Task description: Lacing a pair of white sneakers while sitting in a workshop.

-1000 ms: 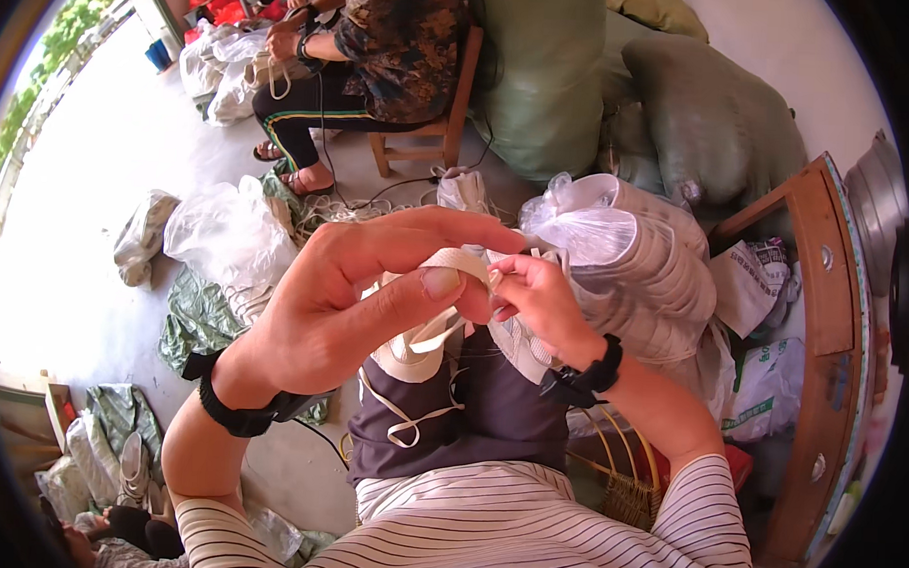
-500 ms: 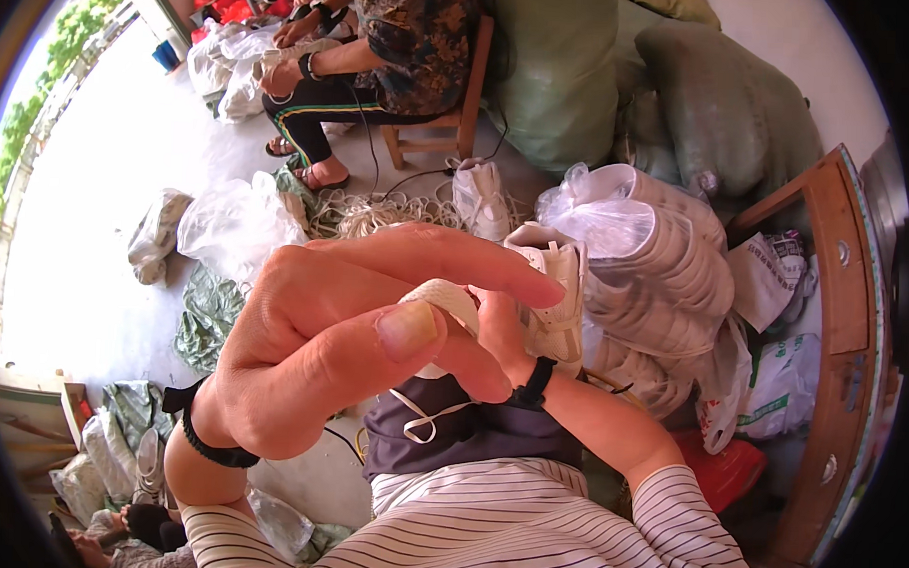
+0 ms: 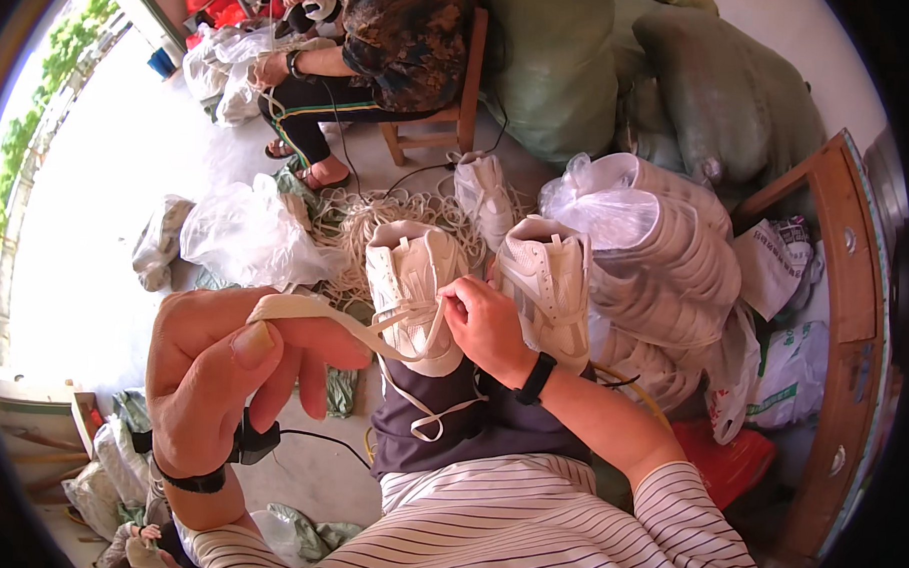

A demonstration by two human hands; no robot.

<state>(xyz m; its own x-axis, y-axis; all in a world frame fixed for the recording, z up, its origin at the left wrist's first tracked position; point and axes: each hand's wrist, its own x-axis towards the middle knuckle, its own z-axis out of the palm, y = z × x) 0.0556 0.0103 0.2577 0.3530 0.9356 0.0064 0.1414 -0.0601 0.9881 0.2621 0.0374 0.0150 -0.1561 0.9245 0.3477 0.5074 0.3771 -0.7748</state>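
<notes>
Your left hand point(image 3: 206, 380) grips a flat cream fabric lace point(image 3: 309, 307) between thumb and forefinger, its other fingers loosely curled. That hand sits at eight o'clock from the nearer of two off-white, thick-soled sneakers point(image 3: 413, 273). The lace runs from your thumb to the front of this sneaker, where your right hand point(image 3: 493, 337), at four o'clock, pinches a strand between its fingertips. You cannot tell here which eyelets it passes through.

The sneaker stands on the dark purple-grey cloth point(image 3: 530, 427) over your lap, toe toward six o'clock. A thin cream loop point(image 3: 427, 423) hangs over the cloth below that toe. At three o'clock stands the second off-white laced sneaker point(image 3: 549, 297), just beyond your right hand.

Past the first sneaker, at eleven o'clock, a tangled heap of cream laces point(image 3: 361, 224) lies on the floor; at one o'clock is another pale shoe point(image 3: 485, 200). A crumpled clear plastic bag point(image 3: 246, 232) lies between nine and ten o'clock.
</notes>
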